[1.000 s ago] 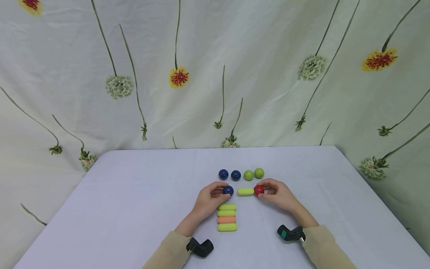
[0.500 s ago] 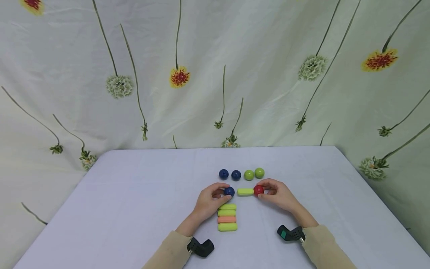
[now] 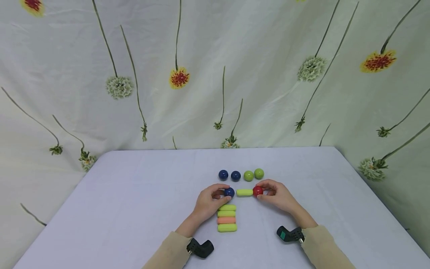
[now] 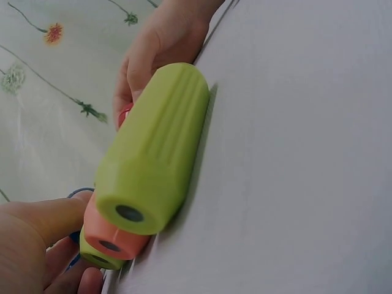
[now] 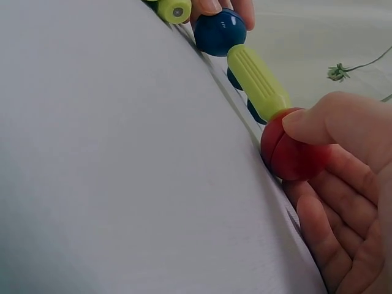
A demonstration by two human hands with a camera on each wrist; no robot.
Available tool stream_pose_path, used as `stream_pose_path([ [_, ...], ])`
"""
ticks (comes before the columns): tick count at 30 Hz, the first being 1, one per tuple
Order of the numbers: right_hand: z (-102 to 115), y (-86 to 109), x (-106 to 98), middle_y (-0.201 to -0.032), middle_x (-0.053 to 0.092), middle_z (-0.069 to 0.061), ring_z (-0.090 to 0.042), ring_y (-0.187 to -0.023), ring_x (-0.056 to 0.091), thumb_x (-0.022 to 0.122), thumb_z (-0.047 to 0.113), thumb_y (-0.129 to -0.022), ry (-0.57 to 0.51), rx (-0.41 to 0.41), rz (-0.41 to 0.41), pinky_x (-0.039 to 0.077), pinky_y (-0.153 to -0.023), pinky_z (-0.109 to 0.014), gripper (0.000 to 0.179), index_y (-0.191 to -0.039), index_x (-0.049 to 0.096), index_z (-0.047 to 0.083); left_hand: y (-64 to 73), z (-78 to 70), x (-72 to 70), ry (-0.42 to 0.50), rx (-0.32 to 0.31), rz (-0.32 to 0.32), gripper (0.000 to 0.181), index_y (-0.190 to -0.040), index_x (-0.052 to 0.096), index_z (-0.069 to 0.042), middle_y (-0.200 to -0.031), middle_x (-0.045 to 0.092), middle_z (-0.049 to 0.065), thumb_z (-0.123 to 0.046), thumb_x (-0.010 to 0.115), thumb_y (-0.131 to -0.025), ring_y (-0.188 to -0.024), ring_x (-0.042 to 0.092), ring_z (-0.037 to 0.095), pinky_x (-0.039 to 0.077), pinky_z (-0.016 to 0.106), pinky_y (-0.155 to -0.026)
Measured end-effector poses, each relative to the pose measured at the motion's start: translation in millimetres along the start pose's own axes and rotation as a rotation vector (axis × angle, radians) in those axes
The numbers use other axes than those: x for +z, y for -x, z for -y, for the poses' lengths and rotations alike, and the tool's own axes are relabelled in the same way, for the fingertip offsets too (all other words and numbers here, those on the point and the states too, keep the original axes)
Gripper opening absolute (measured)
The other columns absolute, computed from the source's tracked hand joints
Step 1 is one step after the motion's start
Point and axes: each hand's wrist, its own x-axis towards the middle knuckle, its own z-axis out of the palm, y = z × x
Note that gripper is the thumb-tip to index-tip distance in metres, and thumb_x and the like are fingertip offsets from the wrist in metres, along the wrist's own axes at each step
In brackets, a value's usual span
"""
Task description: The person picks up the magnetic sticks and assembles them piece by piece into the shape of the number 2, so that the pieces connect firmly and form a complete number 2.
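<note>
My left hand (image 3: 209, 201) pinches a dark blue ball (image 3: 229, 192) between thumb and fingers, near the middle of the table. Facing it, my right hand (image 3: 276, 194) grips a red ball (image 5: 295, 147) with the thumb on its near side. A yellow-green ribbed rod (image 5: 258, 82) joins the red ball and points left toward the blue ball; a narrow gap shows between them in the head view. Just below the left hand lies a stack of rods: several yellow-green ones (image 3: 227, 227) and an orange one (image 3: 226, 220). In the left wrist view, dark round spots mark the rod ends.
Behind the hands, two more dark blue balls (image 3: 236, 176) and two green balls (image 3: 248, 175) stand in a row. A white cloth covers the table (image 3: 141, 194). A flowered curtain (image 3: 262, 74) hangs beyond its far edge. Each wrist carries a black camera (image 3: 200, 248).
The left hand has shifted the blue ball slightly right, closer to the rod. The right hand with the red ball and rod has stayed nearly still.
</note>
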Motion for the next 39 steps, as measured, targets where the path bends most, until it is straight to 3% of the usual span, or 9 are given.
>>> stream_pose_path([
  [26, 0.8, 1.0, 1.6, -0.102, 0.065, -0.017, -0.033, -0.091, 0.057, 0.068, 0.003, -0.082, 0.008, 0.002, 0.004, 0.044, -0.069, -0.025, 0.030, -0.110, 0.062, -0.005, -1.7, 0.3, -0.2, 0.004, 0.036, 0.019, 0.029, -0.114, 0.068, -0.015, -0.107, 0.067, 0.001, -0.021, 0.069, -0.086, -0.093, 0.061, 0.016, 0.048, 0.026, -0.074],
  [34, -35.2, -8.8, 9.0, -0.104, 0.065, -0.009, -0.024, -0.092, 0.057, 0.072, 0.012, -0.082, 0.021, -0.010, -0.021, 0.045, -0.070, -0.024, 0.035, -0.115, 0.064, 0.003, -2.1, -0.2, -1.1, 0.009, 0.046, 0.015, 0.027, -0.114, 0.067, -0.014, -0.106, 0.067, 0.002, -0.019, 0.067, -0.087, -0.091, 0.060, 0.016, 0.047, 0.025, -0.073],
  [39, -42.3, -10.3, 9.7, -0.105, 0.066, -0.007, -0.021, -0.093, 0.058, 0.073, 0.018, -0.082, 0.021, -0.029, -0.038, 0.046, -0.071, -0.025, 0.036, -0.115, 0.065, 0.007, -2.4, 0.3, -0.6, 0.001, 0.051, 0.010, 0.027, -0.114, 0.067, -0.013, -0.106, 0.066, 0.001, -0.018, 0.066, -0.088, -0.090, 0.059, 0.016, 0.046, 0.025, -0.072],
])
